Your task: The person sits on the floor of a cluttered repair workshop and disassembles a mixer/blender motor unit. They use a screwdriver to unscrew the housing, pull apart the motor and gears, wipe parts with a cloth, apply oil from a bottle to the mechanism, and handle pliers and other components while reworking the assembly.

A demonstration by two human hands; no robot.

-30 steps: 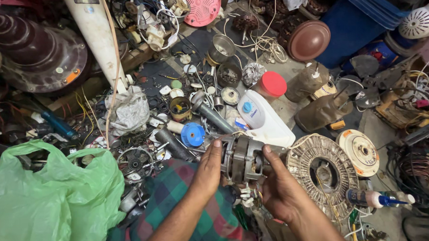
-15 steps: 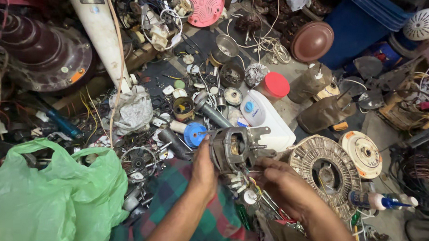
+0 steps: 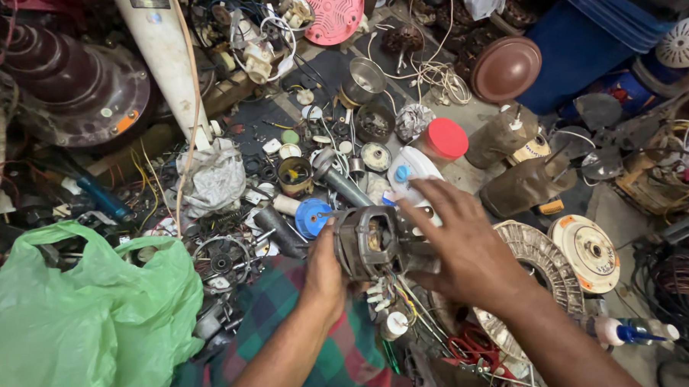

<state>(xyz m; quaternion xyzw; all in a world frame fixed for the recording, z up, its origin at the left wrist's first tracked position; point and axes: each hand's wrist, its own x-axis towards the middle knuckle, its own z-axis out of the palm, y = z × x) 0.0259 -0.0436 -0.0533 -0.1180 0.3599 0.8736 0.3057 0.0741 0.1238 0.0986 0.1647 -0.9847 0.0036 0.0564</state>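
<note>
A crumpled green plastic bag (image 3: 82, 325) was seen at the far left, with a dark maroon domed housing (image 3: 66, 81) above it and a long white casing (image 3: 168, 62) slanting down beside that. A grey rag (image 3: 214, 179) lay just below the casing's lower end. Near the middle, a blue round cap (image 3: 309, 218) rested among small metal parts, just left of the motor.

The small electric motor (image 3: 373, 242) was held above a plaid cloth (image 3: 288, 325), at the centre of the view, its loose wires hanging beneath it. The left hand (image 3: 324, 270) was closed on the motor's left side from below. The right hand (image 3: 457, 247) was laid over the motor's right side, fingers spread across its top and closed around its body.

Behind the right hand, a white bottle (image 3: 409, 172) and a red-lidded jar (image 3: 442, 140) were seen. To the right, a round wound stator (image 3: 542, 274) and a white-and-orange disc (image 3: 587, 250) lay side by side.
</note>
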